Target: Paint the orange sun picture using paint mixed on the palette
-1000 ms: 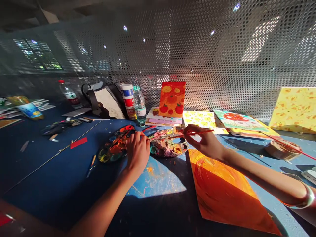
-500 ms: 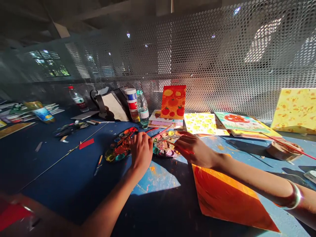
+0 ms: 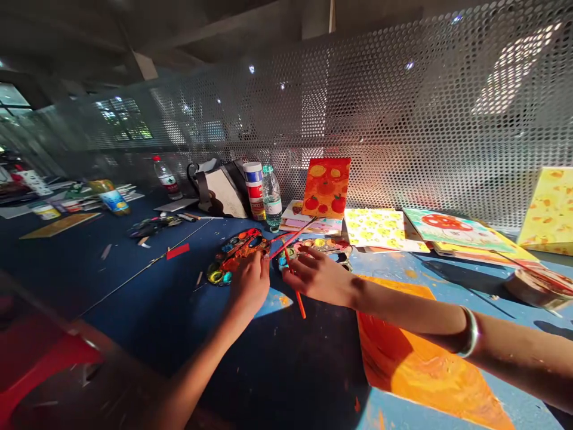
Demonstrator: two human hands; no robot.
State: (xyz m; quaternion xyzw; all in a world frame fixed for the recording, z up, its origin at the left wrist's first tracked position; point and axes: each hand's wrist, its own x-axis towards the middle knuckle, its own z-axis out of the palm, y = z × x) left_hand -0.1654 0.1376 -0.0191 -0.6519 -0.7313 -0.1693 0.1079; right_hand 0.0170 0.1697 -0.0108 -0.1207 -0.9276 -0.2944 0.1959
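Observation:
My right hand (image 3: pixel 320 278) reaches over the right paint palette (image 3: pixel 347 254), its fingers closed on an orange-handled paintbrush (image 3: pixel 301 303) that slants down toward me. At the near right edge of the left palette (image 3: pixel 215 276), whose wells hold red, yellow and green paint, is my left hand (image 3: pixel 251 280). Its fingers are curled together, and what they grip is hidden. A red-pink paintbrush (image 3: pixel 295 236) leans between the palettes, close to my left fingertips. Below my right forearm lies an orange painted canvas (image 3: pixel 430 364), partly in shadow.
A clear bottle (image 3: pixel 272 200) and stacked paint jars (image 3: pixel 254 190) stand behind the palettes, beside a bag (image 3: pixel 226 194). A red-orange fruit painting (image 3: pixel 326 188) leans upright. Further right are a yellow-patterned painting (image 3: pixel 376 230) and a round container (image 3: pixel 539 286) with a brush across it.
The view has swung left, so things sit further right. My right hand has come closer to my left, and the orange brush now points down toward me. Sunlight covers more of the orange canvas.

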